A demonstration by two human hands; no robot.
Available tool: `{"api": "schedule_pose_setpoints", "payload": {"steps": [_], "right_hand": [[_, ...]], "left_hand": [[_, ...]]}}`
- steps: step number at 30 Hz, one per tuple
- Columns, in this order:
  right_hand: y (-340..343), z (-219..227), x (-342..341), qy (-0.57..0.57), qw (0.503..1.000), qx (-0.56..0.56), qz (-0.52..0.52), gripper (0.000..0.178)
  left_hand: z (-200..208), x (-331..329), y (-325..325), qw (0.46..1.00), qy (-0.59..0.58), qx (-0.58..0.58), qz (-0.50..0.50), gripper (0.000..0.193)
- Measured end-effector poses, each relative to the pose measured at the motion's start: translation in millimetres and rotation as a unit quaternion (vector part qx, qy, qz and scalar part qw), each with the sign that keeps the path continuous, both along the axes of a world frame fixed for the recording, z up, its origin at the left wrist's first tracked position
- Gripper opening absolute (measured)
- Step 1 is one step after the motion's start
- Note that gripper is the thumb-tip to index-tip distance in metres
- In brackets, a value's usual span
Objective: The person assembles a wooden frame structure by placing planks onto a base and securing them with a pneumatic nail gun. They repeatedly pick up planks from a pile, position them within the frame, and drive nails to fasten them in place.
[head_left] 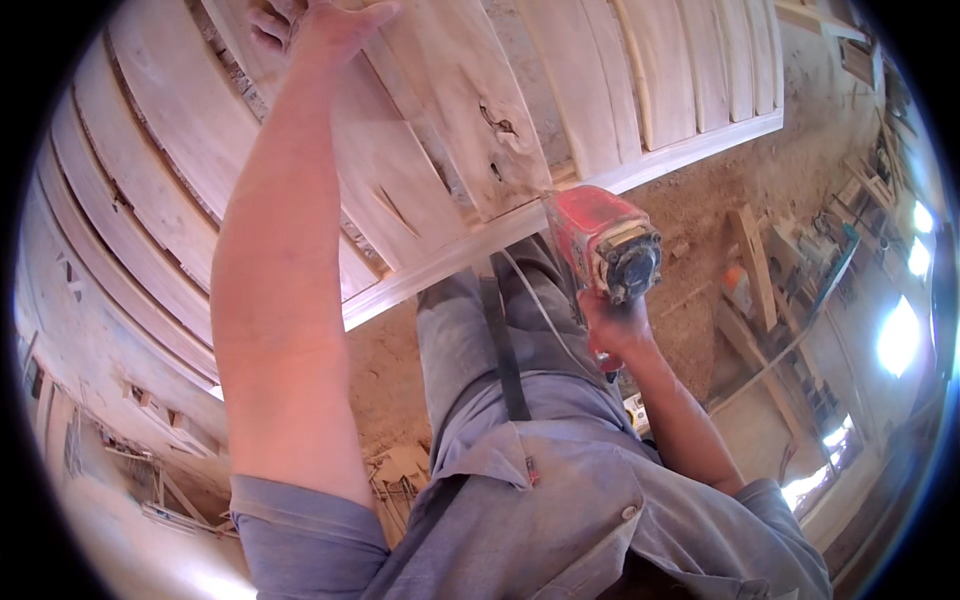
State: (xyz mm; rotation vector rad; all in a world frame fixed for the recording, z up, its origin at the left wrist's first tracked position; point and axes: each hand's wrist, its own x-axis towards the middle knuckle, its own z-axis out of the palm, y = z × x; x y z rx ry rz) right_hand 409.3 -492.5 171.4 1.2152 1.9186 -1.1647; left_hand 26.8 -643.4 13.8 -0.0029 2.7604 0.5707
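Note:
My right hand (612, 325) grips the handle of a red nail gun (598, 225) with a black end cap. The tool's front end is at the near edge rail (680, 158) of a pale wooden slatted panel; whether it touches the wood is hidden. Past the rail, spaced boards run away from me, one with a dark knot hole (497, 122). At the top of the view my left hand (325, 28) rests on the boards, fingers spread, partly cut off by the picture's edge. It holds nothing.
A thin pale hose (545, 312) hangs in front of my legs. Wood offcuts (755, 265) and scraps lie on the dusty brown floor (690, 235) at right. More timber pieces (170, 420) lie at lower left, and bright light spots show at far right.

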Motion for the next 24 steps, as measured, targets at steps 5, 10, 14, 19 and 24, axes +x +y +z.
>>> {"api": "schedule_pose_setpoints", "payload": {"steps": [5, 10, 14, 19, 24], "right_hand": [[22.8, 5.5, 7.1, -0.14, 0.989, 0.002, 0.056, 0.012], [25.1, 6.1, 35.7, 0.01, 0.997, 0.0, 0.078, 0.016], [-3.9, 16.0, 1.8, -0.089, 0.996, 0.004, -0.002, 0.019], [-24.5, -3.1, 9.9, 0.057, 0.997, -0.046, 0.025, 0.033], [-27.7, -1.2, 6.1, 0.091, 0.99, -0.046, 0.096, 0.036]], "left_hand": [[-30.7, -6.6, -16.0, 0.997, 0.068, 0.015, -0.04, 0.126], [-17.4, -6.9, -16.1, 0.975, -0.057, 0.215, -0.021, 0.115], [-14.0, -10.5, -18.7, 0.962, -0.121, 0.243, -0.033, 0.103], [-12.7, -9.7, -19.8, 0.978, -0.042, 0.2, -0.041, 0.107], [1.1, -1.5, -8.5, 1.0, 0.004, 0.005, -0.009, 0.115]]}}
